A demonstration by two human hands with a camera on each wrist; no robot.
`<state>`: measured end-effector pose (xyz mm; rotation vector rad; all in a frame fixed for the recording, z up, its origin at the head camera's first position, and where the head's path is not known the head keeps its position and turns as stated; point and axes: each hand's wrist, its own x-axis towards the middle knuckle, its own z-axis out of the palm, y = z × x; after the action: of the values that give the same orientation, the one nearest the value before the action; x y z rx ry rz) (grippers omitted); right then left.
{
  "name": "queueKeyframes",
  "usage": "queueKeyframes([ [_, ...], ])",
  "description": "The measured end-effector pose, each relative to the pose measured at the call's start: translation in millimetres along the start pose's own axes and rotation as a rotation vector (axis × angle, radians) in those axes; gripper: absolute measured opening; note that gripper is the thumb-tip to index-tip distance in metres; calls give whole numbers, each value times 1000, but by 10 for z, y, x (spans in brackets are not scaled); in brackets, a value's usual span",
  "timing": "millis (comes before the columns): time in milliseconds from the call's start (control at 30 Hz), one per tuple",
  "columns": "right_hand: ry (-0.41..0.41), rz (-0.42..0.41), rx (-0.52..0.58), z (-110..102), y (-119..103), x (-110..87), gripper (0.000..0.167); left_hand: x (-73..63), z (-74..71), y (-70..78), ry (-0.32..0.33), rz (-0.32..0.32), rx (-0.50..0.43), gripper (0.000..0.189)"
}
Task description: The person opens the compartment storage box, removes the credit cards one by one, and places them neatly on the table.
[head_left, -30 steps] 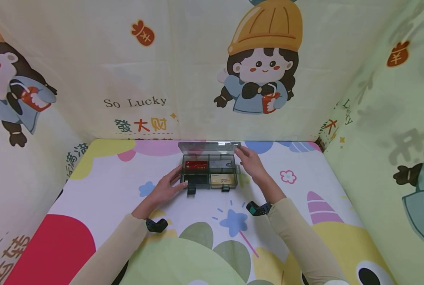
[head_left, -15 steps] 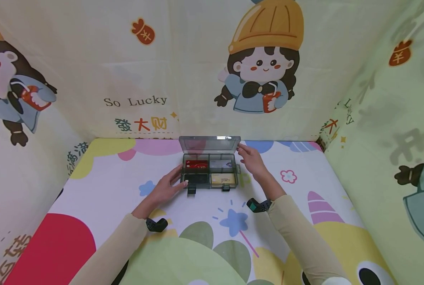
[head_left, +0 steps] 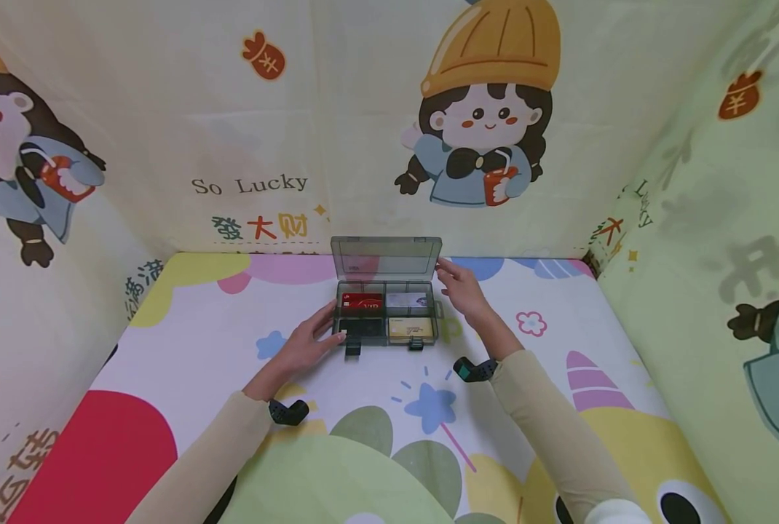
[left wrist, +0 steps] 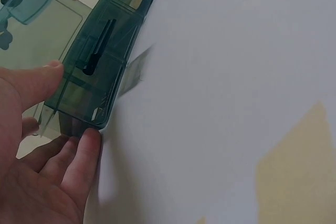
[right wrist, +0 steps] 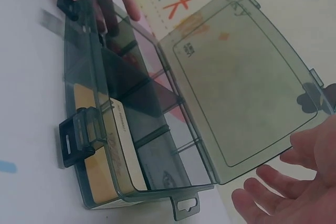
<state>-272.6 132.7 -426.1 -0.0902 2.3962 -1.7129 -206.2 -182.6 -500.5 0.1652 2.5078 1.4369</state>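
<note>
A see-through grey storage box (head_left: 386, 340) with four compartments lies on the table, its lid (head_left: 389, 256) raised and standing up at the back. Inside are a red VIP card (head_left: 362, 300), a pale grey card (head_left: 407, 299), something dark (head_left: 361, 327) and a tan card (head_left: 410, 327). My left hand (head_left: 307, 342) holds the box's left end, thumb at the front corner and fingers along the side. At the lid's lower right edge is my right hand (head_left: 463, 291), fingers loosely extended; in the right wrist view that hand (right wrist: 294, 187) is beside the lid, contact unclear.
Two dark latches, the left one (head_left: 353, 349) and the right one (head_left: 416, 345), hang at the box's front. A small hanging loop (right wrist: 186, 207) sticks out from its right end. Behind the table rises a printed cloth backdrop (head_left: 357, 131). The tablecloth (head_left: 370, 386) bears coloured cartoon prints.
The lid has swung farther up and back, from nearly edge-on to standing upright. My right hand's fingers have gone from its corner to beside its lower edge. My left hand stays put.
</note>
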Motion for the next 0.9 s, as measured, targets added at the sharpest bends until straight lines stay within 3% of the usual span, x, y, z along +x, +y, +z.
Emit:
queueKeyframes([
  [367,-26,16,-44,-24,18,73,47,12,-11,-2,-4,-7,-7,75],
  [600,-61,5,-15,-22,93,103,46,8,-9,-7,-9,-13,-19,75],
  [900,-74,19,-26,20,154,119,45,5,1,-11,-7,21,-30,75],
])
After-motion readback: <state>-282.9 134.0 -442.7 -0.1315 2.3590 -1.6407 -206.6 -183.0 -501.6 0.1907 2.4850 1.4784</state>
